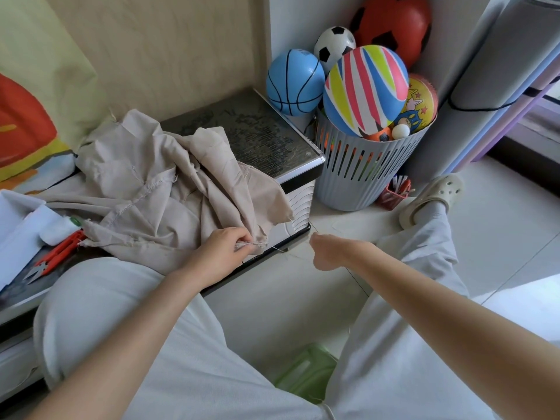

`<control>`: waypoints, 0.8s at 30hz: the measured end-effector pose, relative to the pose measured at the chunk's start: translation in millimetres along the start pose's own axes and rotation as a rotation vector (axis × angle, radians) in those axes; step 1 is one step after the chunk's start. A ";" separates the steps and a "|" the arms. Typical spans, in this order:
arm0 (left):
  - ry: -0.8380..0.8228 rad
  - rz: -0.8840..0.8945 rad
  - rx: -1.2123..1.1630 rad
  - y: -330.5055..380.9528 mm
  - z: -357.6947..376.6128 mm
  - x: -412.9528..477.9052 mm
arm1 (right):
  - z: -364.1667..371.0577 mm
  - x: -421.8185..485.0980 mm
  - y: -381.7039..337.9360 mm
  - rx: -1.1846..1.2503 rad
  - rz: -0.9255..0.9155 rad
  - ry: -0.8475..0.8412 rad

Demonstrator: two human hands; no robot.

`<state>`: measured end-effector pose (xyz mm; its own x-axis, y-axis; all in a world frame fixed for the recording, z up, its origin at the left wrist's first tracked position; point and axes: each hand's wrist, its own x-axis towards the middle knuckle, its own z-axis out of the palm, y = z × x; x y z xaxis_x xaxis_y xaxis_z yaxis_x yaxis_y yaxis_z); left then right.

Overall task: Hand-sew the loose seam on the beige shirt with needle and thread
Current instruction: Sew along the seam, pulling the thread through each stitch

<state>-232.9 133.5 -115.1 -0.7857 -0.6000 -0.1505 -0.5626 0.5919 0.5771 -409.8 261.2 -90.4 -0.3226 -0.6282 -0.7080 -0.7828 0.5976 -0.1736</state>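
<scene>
1. Pale grey trouser legs (121, 313) are filling the bottom of the frame, knees spread so that both forearms are reaching out between and over them. A green plastic stool (306, 371) is peeking out lower centre.
2. Left hand (224, 250), just left of centre, is pinching the loose seam edge (257, 244) of the crumpled beige cotton shirt (157, 189), probably to keep the two layers aligned and taut against the pull.
3. Right hand (328, 253), just right of centre and apart from the left, is curling its fingers together as if nipping the needle, which is too small to make out. A pale thread (280, 250) is running from the seam toward it, so a stitch is most likely being drawn through.
4. Most of the shirt is lying heaped on the dark glass-topped worktop (260, 131), which is taking its weight so only the seam needs holding.
5. Orange thread snips (60, 251) are lying at the left edge, within reach for cutting.
6. A grey slatted plastic basket (357, 177) of balls is standing at upper right.
</scene>
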 end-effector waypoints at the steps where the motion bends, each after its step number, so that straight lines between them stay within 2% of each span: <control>1: 0.003 -0.001 0.001 1.0 -1.1 0.7 | -0.1 -0.3 -0.3 0.012 0.006 0.042; 6: 0.008 -0.006 0.008 7.6 -4.3 3.9 | 2.3 8.9 -5.6 0.289 -0.071 0.382; 8: 0.013 -0.010 -0.010 9.4 -4.4 4.2 | 2.7 12.4 -8.8 0.457 -0.141 0.456; 13: 0.014 -0.015 -0.138 13.0 -1.4 1.2 | -1.6 7.9 -16.1 0.898 -0.243 0.422; 16: 0.008 0.004 -0.090 17.1 0.7 0.1 | -3.3 6.6 -14.8 1.106 -0.286 0.386; 20: -0.039 0.000 0.029 16.5 4.6 -0.8 | -4.3 9.9 3.0 1.080 -0.212 0.450; 24: -0.055 -0.022 0.051 13.0 8.0 -0.6 | 10.8 11.4 16.6 0.690 -0.089 0.298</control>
<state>-241.8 145.9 -114.0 -0.7852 -0.5835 -0.2072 -0.5911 0.6067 0.5315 -420.7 269.4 -108.8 -0.4807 -0.7384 -0.4729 -0.3336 0.6528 -0.6802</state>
